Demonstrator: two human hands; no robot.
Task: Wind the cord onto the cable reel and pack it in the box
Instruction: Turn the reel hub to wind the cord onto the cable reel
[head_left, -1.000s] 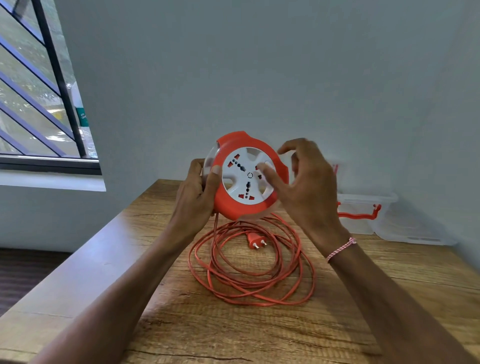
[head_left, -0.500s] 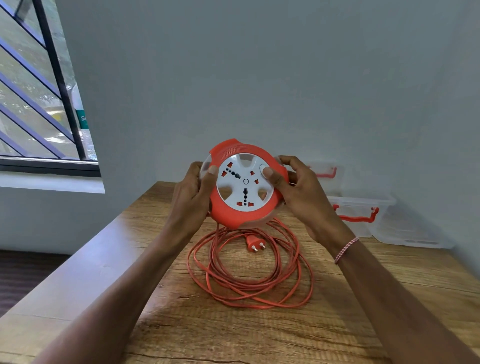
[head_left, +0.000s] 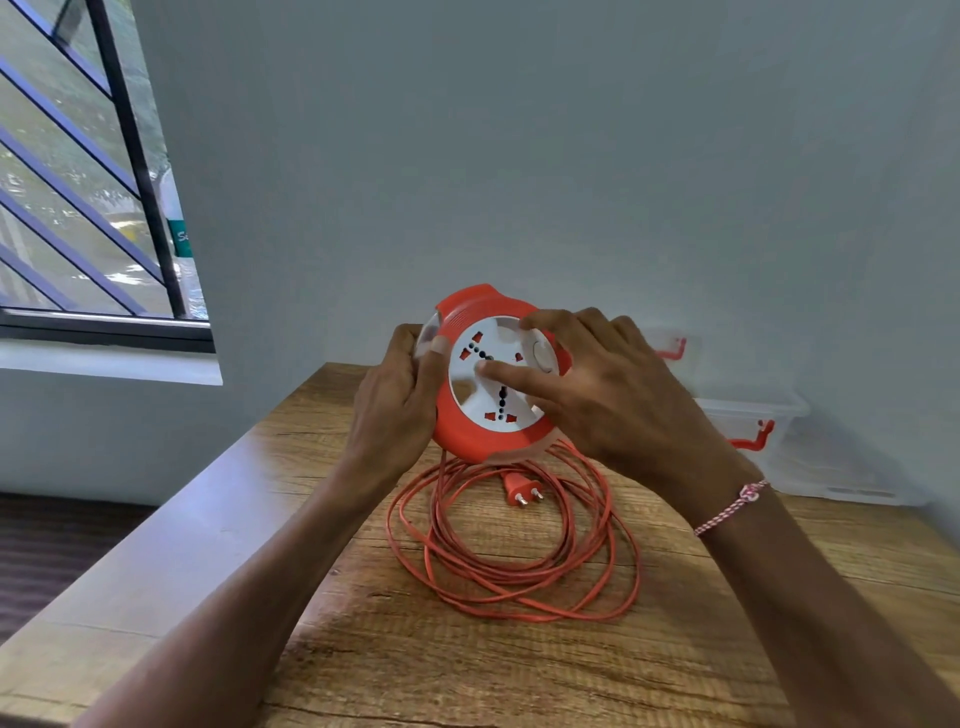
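Observation:
An orange cable reel (head_left: 467, 439) with a white socket face is held upright above the table. My left hand (head_left: 397, 402) grips its left rim, thumb on the front edge. My right hand (head_left: 608, 387) lies across the white face, its thumb pressing near the centre and its fingers over the upper right of the disc. The orange cord (head_left: 514, 561) lies in loose loops on the wooden table (head_left: 415, 649) below the reel, running up to the reel's underside. The orange two-pin plug (head_left: 522, 488) rests inside the loops.
Clear plastic boxes with red latches (head_left: 748, 415) stand against the wall at the back right, partly behind my right hand. A barred window (head_left: 88, 208) is at the left. The table's left edge drops to a dark floor.
My right hand has moved from the reel's right rim onto the white face, thumb now near the centre. The white disc has turned slightly. The cord loops lie the same.

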